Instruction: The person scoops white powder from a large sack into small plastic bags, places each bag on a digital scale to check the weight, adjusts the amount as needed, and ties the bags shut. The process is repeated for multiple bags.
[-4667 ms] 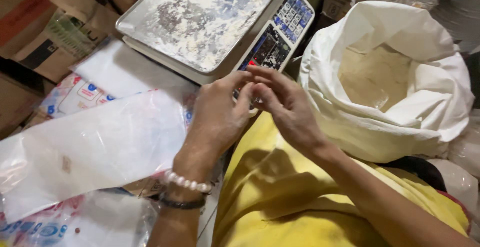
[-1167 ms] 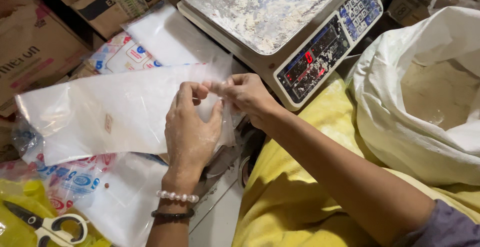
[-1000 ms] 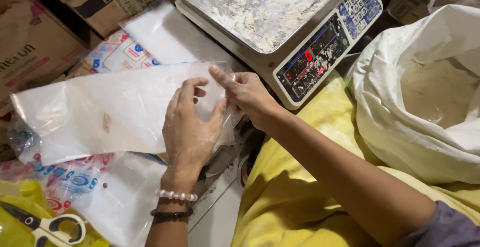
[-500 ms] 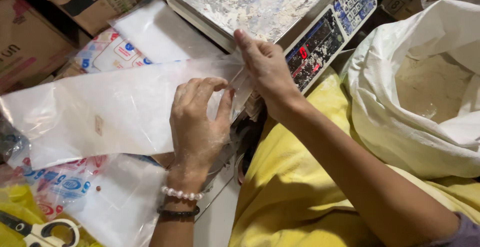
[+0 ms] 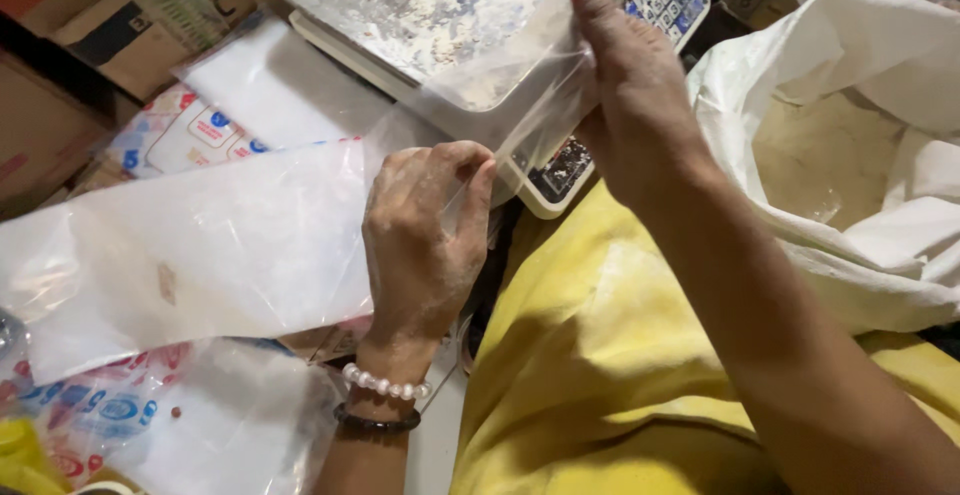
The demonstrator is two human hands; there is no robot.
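Since half a second ago my right hand (image 5: 640, 105) has been climbing away to the far right, so it is now lying over the near right corner of the weighing scale (image 5: 440, 25), and it is dragging one clear plastic bag (image 5: 520, 105) up off the stack. In the head view, the only one I have, I am seeing that hand closed in a pinch on the bag's upper edge, fingers curled toward the palm, the film stretching taut and slanting down to the left. My left hand (image 5: 420, 245) is staying low and nearer to me, its thumb and forefinger nipped shut on the lower edge of the same bag, while its heel is resting on the stack of plastic bags (image 5: 200, 255) spread out to the left. So the bag is hanging between my two hands, in front of the scale's dusty pan and keypad, clear of the open white sack (image 5: 850, 155) of pale powder on the right. To do this well, I am judging that I should be peeling slowly, keeping the left hand pressing the pile so only one layer is lifting, and rubbing the pinched edge so the two walls are parting.
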